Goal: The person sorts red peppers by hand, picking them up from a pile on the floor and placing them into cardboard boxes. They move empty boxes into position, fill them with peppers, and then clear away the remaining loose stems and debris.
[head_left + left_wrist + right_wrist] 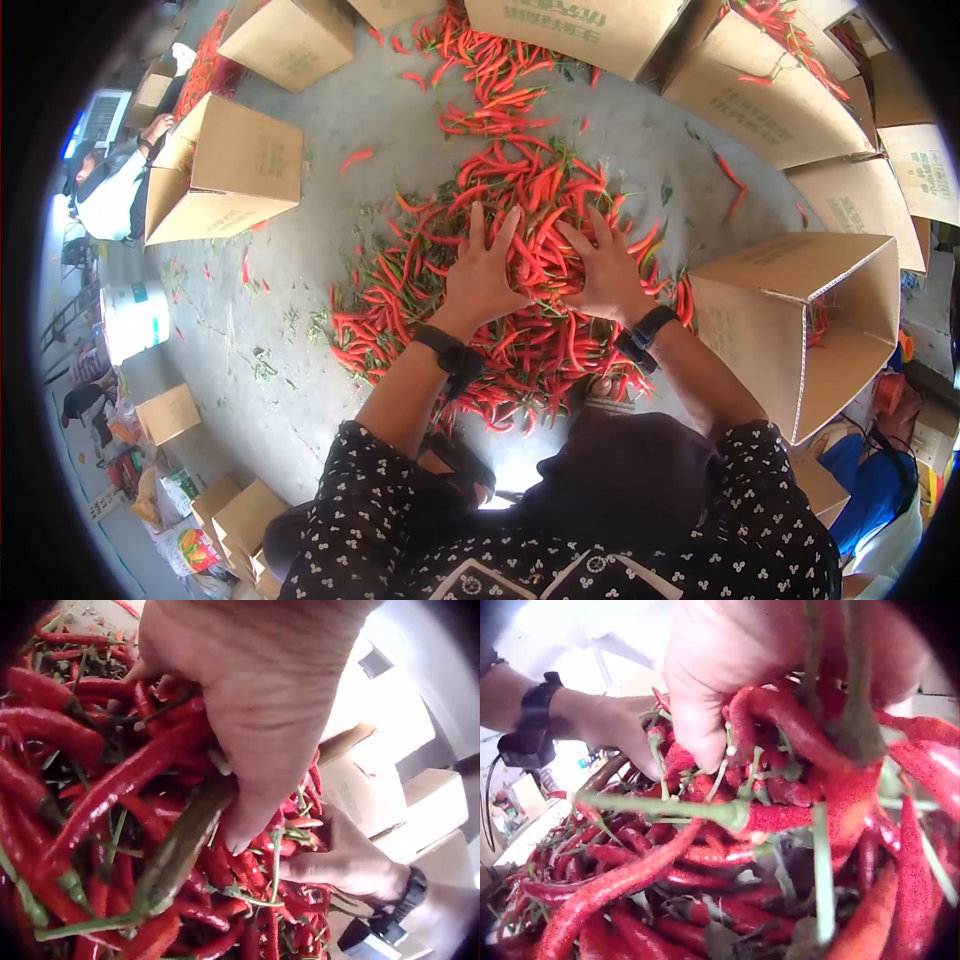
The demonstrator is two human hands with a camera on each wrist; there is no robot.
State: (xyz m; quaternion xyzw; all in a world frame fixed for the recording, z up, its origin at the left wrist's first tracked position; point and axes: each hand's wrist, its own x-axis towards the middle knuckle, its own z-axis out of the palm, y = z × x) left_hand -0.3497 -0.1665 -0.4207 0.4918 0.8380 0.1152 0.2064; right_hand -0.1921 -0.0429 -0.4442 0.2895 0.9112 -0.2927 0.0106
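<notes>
A large heap of red chili peppers (390,315) lies on the grey floor, with green stems and bits of leaf among them. My left hand (482,280) and right hand (612,280) reach into the middle of it from either side, fingers spread and thumbs towards each other. Several peppers lie between the two hands. In the left wrist view the thumb (255,814) presses among the peppers beside a brownish-green chili (184,847). The right wrist view shows the right hand (735,652) over the peppers, its thumb pointing down; its other fingertips are hidden.
An open cardboard box (750,320) lies on its side at the right, close to the heap. More boxes (770,90) line the back, and another box (240,160) stands at the left near a second person (110,200). A white bucket (135,320) is at far left.
</notes>
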